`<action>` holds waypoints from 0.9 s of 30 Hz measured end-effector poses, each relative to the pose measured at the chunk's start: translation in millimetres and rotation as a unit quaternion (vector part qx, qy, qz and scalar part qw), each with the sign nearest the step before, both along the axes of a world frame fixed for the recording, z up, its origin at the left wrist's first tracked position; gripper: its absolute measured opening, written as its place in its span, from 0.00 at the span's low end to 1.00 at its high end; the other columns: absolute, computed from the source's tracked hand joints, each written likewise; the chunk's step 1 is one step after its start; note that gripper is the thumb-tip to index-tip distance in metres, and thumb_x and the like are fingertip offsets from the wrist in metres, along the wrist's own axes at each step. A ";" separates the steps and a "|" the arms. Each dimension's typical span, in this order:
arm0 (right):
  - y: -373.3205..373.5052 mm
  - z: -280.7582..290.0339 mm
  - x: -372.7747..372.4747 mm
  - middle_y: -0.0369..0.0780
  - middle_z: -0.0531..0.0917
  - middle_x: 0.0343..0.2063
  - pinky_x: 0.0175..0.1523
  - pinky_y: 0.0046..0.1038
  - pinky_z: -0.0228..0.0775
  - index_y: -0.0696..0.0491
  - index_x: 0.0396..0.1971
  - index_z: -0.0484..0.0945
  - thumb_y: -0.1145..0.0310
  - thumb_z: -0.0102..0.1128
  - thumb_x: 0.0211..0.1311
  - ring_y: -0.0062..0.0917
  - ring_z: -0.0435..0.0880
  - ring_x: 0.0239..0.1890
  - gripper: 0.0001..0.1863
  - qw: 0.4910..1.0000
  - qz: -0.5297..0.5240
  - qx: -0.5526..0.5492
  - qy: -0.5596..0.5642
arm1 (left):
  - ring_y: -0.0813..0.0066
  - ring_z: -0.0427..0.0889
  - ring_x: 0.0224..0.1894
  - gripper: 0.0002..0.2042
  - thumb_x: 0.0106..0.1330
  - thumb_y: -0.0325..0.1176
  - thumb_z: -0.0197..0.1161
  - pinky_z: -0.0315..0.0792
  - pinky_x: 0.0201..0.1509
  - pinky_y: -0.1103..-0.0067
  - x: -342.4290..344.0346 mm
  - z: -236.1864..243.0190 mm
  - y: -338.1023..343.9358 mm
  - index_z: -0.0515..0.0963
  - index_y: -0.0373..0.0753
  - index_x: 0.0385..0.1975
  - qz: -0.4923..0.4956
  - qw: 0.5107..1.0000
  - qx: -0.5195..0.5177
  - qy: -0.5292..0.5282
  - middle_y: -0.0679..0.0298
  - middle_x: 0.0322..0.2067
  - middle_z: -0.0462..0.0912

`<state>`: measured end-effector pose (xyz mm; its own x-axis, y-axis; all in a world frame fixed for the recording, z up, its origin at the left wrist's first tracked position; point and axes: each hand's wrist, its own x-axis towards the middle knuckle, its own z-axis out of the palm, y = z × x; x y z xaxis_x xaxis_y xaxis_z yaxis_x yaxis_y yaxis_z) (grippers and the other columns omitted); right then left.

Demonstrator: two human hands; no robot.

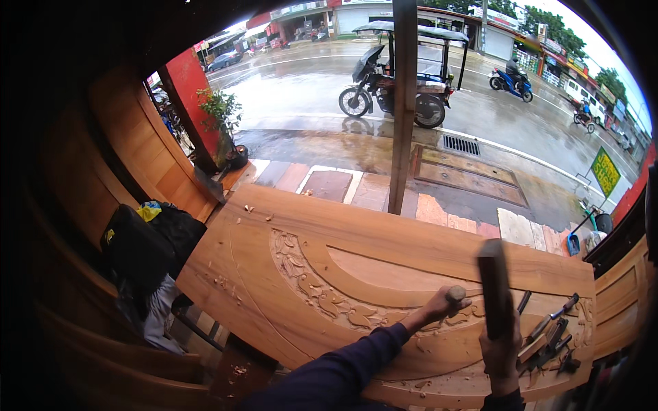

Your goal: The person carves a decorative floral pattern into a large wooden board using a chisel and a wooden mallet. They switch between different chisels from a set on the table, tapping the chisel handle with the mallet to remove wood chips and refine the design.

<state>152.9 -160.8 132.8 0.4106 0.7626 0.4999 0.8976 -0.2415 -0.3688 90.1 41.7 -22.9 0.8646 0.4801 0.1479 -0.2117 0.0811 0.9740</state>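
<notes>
A wooden door panel lies flat before me, with a carved band of leaves and flowers curving across it. My left hand is closed around a chisel, whose round wooden handle end points up; its blade is hidden beneath the hand, over the carving. My right hand grips a dark wooden mallet, raised upright just right of the chisel and slightly blurred. Beside the right hand, several carving tools lie in a heap on the panel's right end.
Wood chips are scattered over the panel. A black bag sits off its left end, near leaning wooden doors. Beyond the far edge stand a post and a potted plant. A motor tricycle is on the wet road.
</notes>
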 end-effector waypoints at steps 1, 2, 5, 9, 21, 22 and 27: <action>3.1 18.7 1.5 0.46 0.78 0.37 0.42 0.44 0.78 0.36 0.76 0.67 0.80 0.64 0.51 0.46 0.83 0.38 0.48 0.986 0.017 -0.149 -0.070 | 0.78 0.76 0.26 0.13 0.72 0.40 0.67 0.71 0.28 0.75 -8.8 -1.6 0.8 0.80 0.35 0.34 0.011 0.999 -0.050 -0.011 0.69 0.20 0.75; 6.2 19.3 5.1 0.44 0.75 0.32 0.37 0.45 0.76 0.29 0.73 0.70 0.80 0.63 0.51 0.44 0.81 0.33 0.47 0.978 0.046 -0.172 -0.113 | 0.79 0.77 0.26 0.13 0.72 0.40 0.67 0.71 0.28 0.76 -15.0 -7.6 6.6 0.80 0.35 0.34 0.022 1.000 0.003 -0.010 0.70 0.21 0.76; -17.6 12.1 7.2 0.43 0.77 0.31 0.37 0.45 0.76 0.32 0.73 0.71 0.78 0.66 0.50 0.44 0.82 0.33 0.47 0.988 0.047 -0.141 -0.047 | 0.81 0.77 0.25 0.12 0.73 0.40 0.67 0.70 0.27 0.78 -24.8 -21.0 5.1 0.81 0.36 0.33 0.056 0.997 0.016 -0.041 0.70 0.23 0.78; -76.5 -68.0 -20.7 0.38 0.81 0.36 0.38 0.33 0.78 0.48 0.78 0.61 0.78 0.72 0.48 0.29 0.83 0.33 0.52 0.942 -0.038 0.056 0.328 | 0.81 0.78 0.25 0.13 0.72 0.37 0.67 0.70 0.29 0.81 -57.5 0.7 -22.3 0.76 0.39 0.25 0.122 0.989 -0.084 0.030 0.70 0.20 0.78; -98.6 -150.0 -73.0 0.37 0.81 0.32 0.40 0.28 0.82 0.53 0.67 0.65 0.81 0.73 0.48 0.24 0.86 0.33 0.43 0.699 -0.203 0.260 0.634 | 0.77 0.78 0.33 0.23 0.72 0.50 0.69 0.78 0.42 0.71 -33.4 60.6 -17.7 0.72 0.37 0.48 0.041 0.997 0.052 0.041 0.66 0.30 0.75; -94.4 -144.9 -75.9 0.37 0.81 0.30 0.39 0.27 0.82 0.53 0.67 0.64 0.82 0.72 0.50 0.24 0.86 0.31 0.42 0.703 -0.208 0.273 0.623 | 0.77 0.79 0.35 0.27 0.72 0.53 0.69 0.78 0.43 0.71 -31.7 59.8 -15.2 0.71 0.36 0.54 0.035 0.996 0.074 0.023 0.64 0.33 0.76; -83.2 -141.2 -93.4 0.37 0.80 0.30 0.38 0.27 0.81 0.54 0.71 0.57 0.82 0.71 0.55 0.21 0.83 0.30 0.45 0.706 -0.256 0.246 0.613 | 0.70 0.82 0.43 0.35 0.74 0.61 0.61 0.78 0.54 0.69 -54.4 32.6 0.8 0.67 0.32 0.63 0.050 0.997 0.030 -0.058 0.59 0.41 0.78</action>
<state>59.5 -244.0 -8.4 0.9230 0.2156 -0.3186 -0.3282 0.0094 -0.9446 35.7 42.5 9.7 0.7885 0.5501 0.2751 -0.3271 -0.0038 0.9450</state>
